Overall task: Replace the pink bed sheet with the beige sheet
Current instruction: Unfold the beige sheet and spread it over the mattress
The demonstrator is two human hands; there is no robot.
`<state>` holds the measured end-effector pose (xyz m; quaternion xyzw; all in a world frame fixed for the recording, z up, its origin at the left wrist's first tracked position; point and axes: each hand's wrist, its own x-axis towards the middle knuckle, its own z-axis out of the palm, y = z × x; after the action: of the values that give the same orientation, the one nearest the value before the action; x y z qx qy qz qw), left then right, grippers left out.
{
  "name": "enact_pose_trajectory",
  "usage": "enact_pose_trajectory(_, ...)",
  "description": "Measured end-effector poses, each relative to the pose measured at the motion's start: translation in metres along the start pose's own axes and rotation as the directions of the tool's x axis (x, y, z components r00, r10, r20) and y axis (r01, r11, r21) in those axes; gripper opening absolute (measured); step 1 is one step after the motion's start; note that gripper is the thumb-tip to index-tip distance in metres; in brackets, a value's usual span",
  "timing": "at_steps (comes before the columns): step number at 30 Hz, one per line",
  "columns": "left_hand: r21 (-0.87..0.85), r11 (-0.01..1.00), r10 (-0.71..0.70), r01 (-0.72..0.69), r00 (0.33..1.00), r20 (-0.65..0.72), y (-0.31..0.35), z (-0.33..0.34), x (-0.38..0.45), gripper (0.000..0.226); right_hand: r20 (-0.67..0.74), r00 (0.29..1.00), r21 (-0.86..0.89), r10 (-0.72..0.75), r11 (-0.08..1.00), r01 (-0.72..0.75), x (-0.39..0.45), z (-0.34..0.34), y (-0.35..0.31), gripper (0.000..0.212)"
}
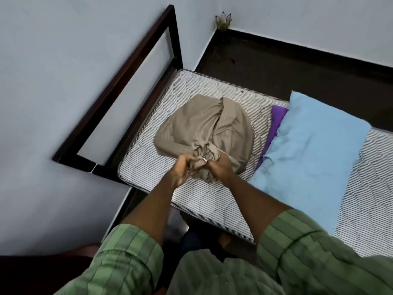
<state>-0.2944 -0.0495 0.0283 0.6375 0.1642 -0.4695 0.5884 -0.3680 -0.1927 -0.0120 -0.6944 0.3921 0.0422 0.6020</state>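
Note:
The beige sheet [204, 128] lies bunched in a rounded heap on the bare striped mattress [148, 165], near the headboard end. My left hand [180, 171] and my right hand [221, 168] both grip the gathered near edge of the beige sheet, close together, fingers curled into the cloth. No pink sheet is in view.
A light blue pillow [312, 156] lies to the right of the heap, over a purple cloth [276, 118]. The dark wooden headboard [127, 81] stands against the wall at left. Dark floor [276, 67] lies beyond the bed, with a small ornament [223, 22] in the corner.

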Motion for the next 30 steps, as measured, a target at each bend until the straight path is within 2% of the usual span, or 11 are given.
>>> enact_pose_trajectory(3,-0.055,0.992,-0.125,0.117,0.977,-0.175,0.006,0.004,-0.001,0.041,-0.076,0.974,0.466,0.211,0.872,-0.152,-0.014,-0.004,-0.034,0.033)
enact_pose_trajectory(6,-0.129,0.914,-0.390,0.386,0.921,-0.010,0.005,0.004,0.005,0.086,0.130,0.952,0.624,0.278,0.723,-0.296,-0.018,-0.017,-0.064,0.044)
enact_pose_trajectory(9,-0.425,0.875,-0.139,0.231,0.961,0.237,0.030,0.024,0.004,0.077,0.369,0.899,0.571,0.237,0.706,-0.420,-0.021,-0.039,-0.083,0.026)
enact_pose_trajectory(11,-0.545,0.837,0.057,0.044,0.985,0.166,0.068,0.034,0.011,0.077,0.451,0.863,0.524,0.229,0.715,-0.463,-0.028,-0.057,-0.095,0.058)
enact_pose_trajectory(13,-0.567,0.815,0.207,-0.122,0.974,0.089,0.110,0.038,0.020,0.069,0.412,0.879,0.573,0.242,0.681,-0.456,-0.032,-0.068,-0.108,0.048)
enact_pose_trajectory(17,-0.330,0.919,0.269,-0.213,0.954,0.132,0.196,0.047,0.023,0.047,0.377,0.833,0.513,0.404,0.658,-0.551,-0.011,-0.054,-0.100,0.064)
enact_pose_trajectory(20,-0.174,0.952,0.286,-0.251,0.932,0.223,0.263,0.071,0.019,0.025,0.418,0.853,0.410,0.313,0.772,-0.485,0.016,-0.031,-0.111,0.018)
enact_pose_trajectory(21,-0.138,0.953,0.296,-0.269,0.923,0.246,0.289,0.080,0.020,0.026,0.405,0.858,0.341,0.317,0.818,-0.464,0.020,-0.024,-0.125,0.021)
enact_pose_trajectory(24,-0.010,0.941,0.323,-0.338,0.888,0.326,0.368,0.108,0.013,0.021,0.051,0.964,0.254,0.259,0.931,-0.264,0.029,-0.014,-0.186,0.028)
enact_pose_trajectory(26,0.060,0.908,0.368,-0.415,0.857,0.361,0.408,0.121,-0.008,0.016,-0.292,0.938,0.101,0.188,0.981,-0.165,0.041,-0.020,-0.215,0.047)
enact_pose_trajectory(30,0.105,0.819,0.487,-0.564,0.781,0.391,0.442,0.134,-0.040,0.017,-0.505,0.862,0.001,0.040,0.999,-0.046,0.061,-0.031,-0.248,0.066)
